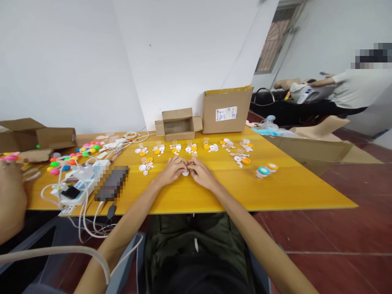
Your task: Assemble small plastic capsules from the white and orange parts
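My left hand (172,170) and my right hand (199,172) meet over the middle of the table, fingers bent inward. Between their fingertips is a small white round plastic piece (185,173), partly covered by the fingers. Just behind my hands stands a small clear cup (194,155). Further back runs a row of small piles, each with white discs, an orange ring and a clear cup, such as one pile (192,148). Another pile (145,166) lies left of my left hand. Two clear cups, one with a teal lid (263,170) and one with an orange lid (272,166), stand to the right.
A small cardboard box (179,130) stands open at the back beside a larger closed box (225,114). Leftward lie a power strip (84,190), cables, a pixelated dark slab (112,183) and colourful balls (73,160). Another person's arm (11,200) is at far left; a person (355,90) sits back right.
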`<state>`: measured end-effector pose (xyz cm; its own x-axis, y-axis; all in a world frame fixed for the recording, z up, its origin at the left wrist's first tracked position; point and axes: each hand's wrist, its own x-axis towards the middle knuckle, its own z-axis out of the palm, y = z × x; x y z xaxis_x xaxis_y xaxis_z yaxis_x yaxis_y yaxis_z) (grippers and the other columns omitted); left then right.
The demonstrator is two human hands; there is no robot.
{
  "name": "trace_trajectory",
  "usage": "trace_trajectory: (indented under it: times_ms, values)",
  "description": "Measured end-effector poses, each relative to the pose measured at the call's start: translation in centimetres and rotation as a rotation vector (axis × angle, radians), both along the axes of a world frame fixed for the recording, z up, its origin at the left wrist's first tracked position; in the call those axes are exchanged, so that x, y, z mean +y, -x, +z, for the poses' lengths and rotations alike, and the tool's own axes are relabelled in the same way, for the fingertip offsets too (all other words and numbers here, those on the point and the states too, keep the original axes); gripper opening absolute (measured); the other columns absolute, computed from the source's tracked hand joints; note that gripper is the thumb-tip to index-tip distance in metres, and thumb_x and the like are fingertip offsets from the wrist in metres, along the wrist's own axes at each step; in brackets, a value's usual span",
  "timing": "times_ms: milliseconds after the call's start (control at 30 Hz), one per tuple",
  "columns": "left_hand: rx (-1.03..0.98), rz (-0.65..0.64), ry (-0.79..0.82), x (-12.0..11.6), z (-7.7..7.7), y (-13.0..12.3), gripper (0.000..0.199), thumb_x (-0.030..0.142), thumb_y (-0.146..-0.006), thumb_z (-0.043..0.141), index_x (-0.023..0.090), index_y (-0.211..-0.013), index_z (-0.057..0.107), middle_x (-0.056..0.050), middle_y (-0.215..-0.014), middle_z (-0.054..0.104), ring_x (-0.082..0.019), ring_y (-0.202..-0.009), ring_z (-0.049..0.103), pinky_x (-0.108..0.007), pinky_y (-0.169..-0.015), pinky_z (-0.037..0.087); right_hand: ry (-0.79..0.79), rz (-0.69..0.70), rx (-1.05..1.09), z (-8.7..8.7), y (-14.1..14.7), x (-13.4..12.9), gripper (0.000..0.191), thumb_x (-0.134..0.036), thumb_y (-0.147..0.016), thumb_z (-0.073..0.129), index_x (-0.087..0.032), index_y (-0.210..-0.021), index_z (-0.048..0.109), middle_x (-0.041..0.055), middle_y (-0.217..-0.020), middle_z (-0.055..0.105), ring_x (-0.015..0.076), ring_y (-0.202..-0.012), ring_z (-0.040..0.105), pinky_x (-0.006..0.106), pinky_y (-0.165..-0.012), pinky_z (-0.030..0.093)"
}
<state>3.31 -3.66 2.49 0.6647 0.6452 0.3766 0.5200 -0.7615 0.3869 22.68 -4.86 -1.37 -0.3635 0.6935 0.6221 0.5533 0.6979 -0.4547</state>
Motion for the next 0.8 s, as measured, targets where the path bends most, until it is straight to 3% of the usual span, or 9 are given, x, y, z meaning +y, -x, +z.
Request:
trace_trajectory:
  times_ms: [800]
  values:
    - [0.01, 0.004, -0.011, 0.02, -0.11, 0.03, 0.027, 0.031, -0.103, 0.049, 0.024, -0.09, 0.072, -0.006, -0.113, 0.066, -0.024, -0.109, 0.053, -0.04, -0.1, 0.037, 0.041, -0.031, 0.059, -0.22, -0.25, 0.31, 0.031, -0.002, -0.083, 0.051, -0.025, -0.089, 0.072, 0.006, -0.105, 0.065, 0.0216, -0.101, 0.063, 0.035, -0.092, 0.053]
